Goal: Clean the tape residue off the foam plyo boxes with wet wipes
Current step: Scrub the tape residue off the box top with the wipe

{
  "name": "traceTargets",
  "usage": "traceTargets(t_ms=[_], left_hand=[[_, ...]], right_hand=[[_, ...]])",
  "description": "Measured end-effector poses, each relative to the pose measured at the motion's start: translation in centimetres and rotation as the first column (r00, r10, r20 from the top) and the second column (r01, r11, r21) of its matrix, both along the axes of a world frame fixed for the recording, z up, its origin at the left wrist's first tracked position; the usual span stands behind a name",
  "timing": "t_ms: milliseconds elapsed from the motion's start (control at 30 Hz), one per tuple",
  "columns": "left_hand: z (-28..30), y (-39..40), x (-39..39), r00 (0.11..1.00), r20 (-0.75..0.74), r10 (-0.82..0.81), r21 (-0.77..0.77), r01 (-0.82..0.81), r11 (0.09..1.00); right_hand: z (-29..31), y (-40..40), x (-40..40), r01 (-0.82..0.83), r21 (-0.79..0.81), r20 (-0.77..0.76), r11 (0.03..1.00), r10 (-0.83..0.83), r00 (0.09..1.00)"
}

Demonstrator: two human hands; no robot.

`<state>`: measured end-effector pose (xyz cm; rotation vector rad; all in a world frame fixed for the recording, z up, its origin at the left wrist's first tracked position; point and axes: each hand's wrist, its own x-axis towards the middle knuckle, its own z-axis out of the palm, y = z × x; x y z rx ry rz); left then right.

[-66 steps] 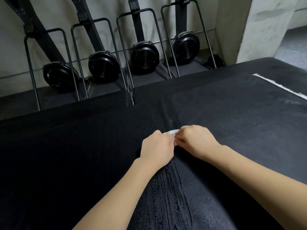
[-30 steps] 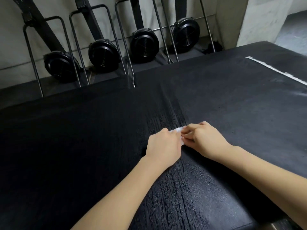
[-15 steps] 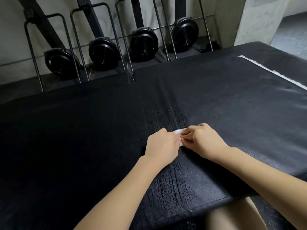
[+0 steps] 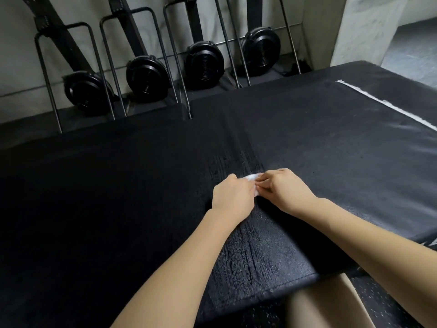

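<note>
Pinching a small white wet wipe (image 4: pixel 251 178) between 2 hands: left hand (image 4: pixel 233 195) and right hand (image 4: pixel 285 191), fingers curled round it, knuckles touching, low over the wet-streaked middle of a black foam box (image 4: pixel 118 185). White tape strip (image 4: pixel 387 106) far right on the box top. Behind, 4 black round machines (image 4: pixel 146 78) in metal frames against a pale wall.

- A pale concrete wall (image 4: pixel 236 17) runs across the back.
- Four black round flywheel housings (image 4: pixel 146 78) on thin black metal frames (image 4: pixel 163 55) stand against it.
- A pale concrete pillar (image 4: pixel 364 29) rises at right.
- Dark speckled rubber floor (image 4: pixel 387 301) shows below.
</note>
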<state>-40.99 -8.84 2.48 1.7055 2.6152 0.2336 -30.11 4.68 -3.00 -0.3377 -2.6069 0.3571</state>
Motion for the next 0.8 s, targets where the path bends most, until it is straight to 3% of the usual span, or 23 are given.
traceTargets(t_ms=[167, 367, 667, 800], left_hand=[[0.1, -4.3, 4.6, 0.999, -0.021, -0.046, -0.001, 0.046, 0.999], [0.2, -9.2, 9.5, 0.99, -0.064, -0.125, 0.0, 0.125, 0.992], [-1.1, -6.1, 7.1, 1.0, -0.024, -0.014, 0.025, 0.015, 1.0], [-1.5, -7.7, 8.4, 0.994, -0.083, -0.067, 0.076, 0.073, 0.994]], right_hand=[[-0.3, -3.7, 5.2, -0.062, -0.008, -0.012, 0.998, 0.062, 0.998], [-1.6, -8.3, 11.2, -0.002, 0.025, -0.001, 1.0, 0.002, 1.0], [-0.4, -6.7, 6.8, 0.037, 0.073, -0.02, 0.997, -0.035, 0.999], [-1.1, -8.1, 8.8, 0.037, 0.089, -0.045, 0.995, -0.033, 0.998]])
